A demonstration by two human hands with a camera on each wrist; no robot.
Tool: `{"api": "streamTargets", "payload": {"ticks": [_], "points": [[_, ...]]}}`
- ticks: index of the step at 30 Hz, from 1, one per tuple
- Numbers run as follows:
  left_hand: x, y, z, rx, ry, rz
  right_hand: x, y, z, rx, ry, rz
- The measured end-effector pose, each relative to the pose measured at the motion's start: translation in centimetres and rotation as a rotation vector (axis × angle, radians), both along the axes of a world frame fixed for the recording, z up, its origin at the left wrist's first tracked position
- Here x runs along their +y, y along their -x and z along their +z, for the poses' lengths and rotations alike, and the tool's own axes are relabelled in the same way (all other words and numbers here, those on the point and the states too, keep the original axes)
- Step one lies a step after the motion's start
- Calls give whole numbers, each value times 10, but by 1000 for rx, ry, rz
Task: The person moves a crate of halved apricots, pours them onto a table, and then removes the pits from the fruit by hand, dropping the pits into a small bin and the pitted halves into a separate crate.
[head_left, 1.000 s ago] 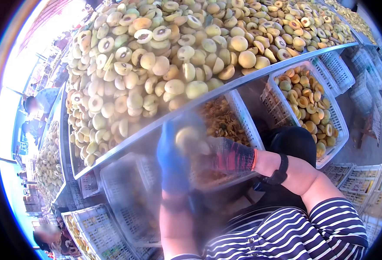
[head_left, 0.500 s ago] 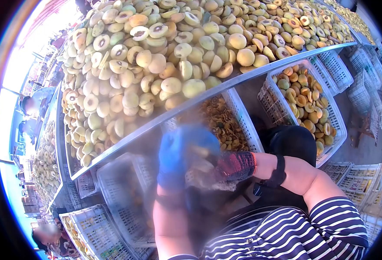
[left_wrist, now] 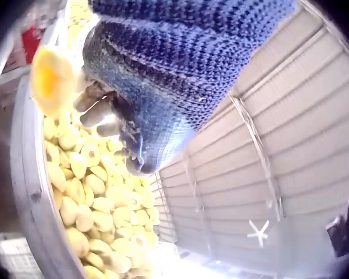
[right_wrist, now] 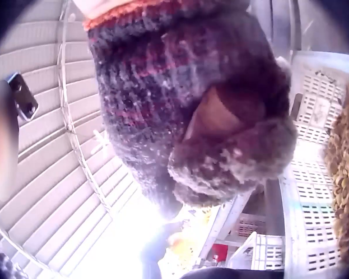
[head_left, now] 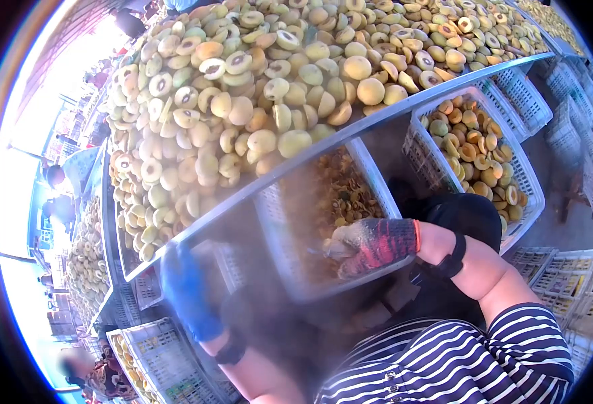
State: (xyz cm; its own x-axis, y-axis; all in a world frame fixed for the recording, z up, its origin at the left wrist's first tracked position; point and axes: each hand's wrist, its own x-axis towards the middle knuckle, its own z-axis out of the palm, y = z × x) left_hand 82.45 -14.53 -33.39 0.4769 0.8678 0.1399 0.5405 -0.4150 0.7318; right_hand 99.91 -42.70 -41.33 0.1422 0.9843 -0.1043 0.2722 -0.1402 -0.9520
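My left hand [head_left: 187, 289], in a blue knit glove, hangs over a white crate left of the middle, its fingers loosely bent. Just past its darkened fingertips [left_wrist: 96, 110], a blurred yellow-orange fruit half [left_wrist: 49, 81] shows in the left wrist view. My right hand [head_left: 377, 248] wears a red-and-black glove with pale, worn fingers and is over the near part of the middle crate [head_left: 404, 236]. Its fingers curl round a smooth brown handle [right_wrist: 218, 113], mostly hidden by the glove. From that fist a thin tip [head_left: 315, 252] points left.
A metal-rimmed table [head_left: 276, 174] heaped with halved fruit [head_left: 242, 87] spans the back. The middle crate holds brownish scraps [head_left: 350, 192]. To its right stands a crate [head_left: 529, 215] of fruit halves. More crates [head_left: 158, 353] flank both sides; people work at far left.
Both hands were together over the middle crate, with pale fruit between them. The left hand has swung away to the left; the right hand has shifted little.
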Motion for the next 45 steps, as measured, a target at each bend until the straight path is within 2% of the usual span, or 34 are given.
{"api": "streamTargets", "payload": {"ticks": [1,3,5,7,8,9,10,13,16,17,20,21,24,25,28,29,32,34,35,36,37,39,40,42,44,45], "points": [[-12,-10,-1,-124,-36,-226,3,4,-7,2,-63,-29],[-13,-54,-29,-227,-57,-339,4,6,3,-24,-86,-72],[-19,-118,-44,-27,-277,-357,3,4,3,-32,-69,-140],[-11,-172,-58,247,-374,-389,0,-2,9,-65,-39,-184],[-7,-190,-71,207,-393,-473,-2,-6,14,-79,-21,-210],[-3,-201,-81,277,-507,-441,-2,-8,17,-74,5,-241],[-5,-208,-84,346,-621,-403,-1,-9,22,-69,31,-268],[14,-203,-84,174,-627,-555,3,-12,23,-50,8,-329],[17,-194,-65,181,-341,-544,11,-6,8,-18,-144,-460],[27,-194,-79,166,-456,-547,14,-3,4,-9,-208,-519],[16,-203,-84,259,-797,-500,22,2,9,-55,-227,-571],[12,-212,-86,208,-872,-448,25,4,5,-58,-260,-580],[9,-233,-67,438,-528,-453,35,6,-8,-53,-315,-610],[12,-234,-70,360,-605,-462,36,4,-9,-43,-302,-614],[35,-231,-75,-101,-76,-683,41,-4,-19,-12,-308,-631],[36,-225,-73,-198,288,-615,43,-6,-19,3,-316,-632],[19,-186,-74,-461,630,-634,47,-9,-12,-146,-414,-670],[-12,-157,-74,-592,841,-639,55,-8,-7,-137,-545,-646],[-30,-145,-66,-634,954,-702,58,-5,-6,-132,-610,-635],[-48,-133,-61,-736,1104,-631,60,0,-7,-78,-593,-615],[-64,-122,-51,-625,795,-708,62,3,-8,-29,-579,-596],[-71,-108,-41,-498,538,-747,68,12,-2,123,-598,-572],[-75,-101,-36,-438,409,-755,67,14,-1,76,-565,-567],[-69,-96,-45,-477,483,-724,63,17,-2,-22,-499,-558],[-62,-92,-55,-580,605,-705,73,20,-18,-13,-471,-522],[-61,-91,-59,-608,584,-706,74,20,-25,-31,-450,-517]]}}
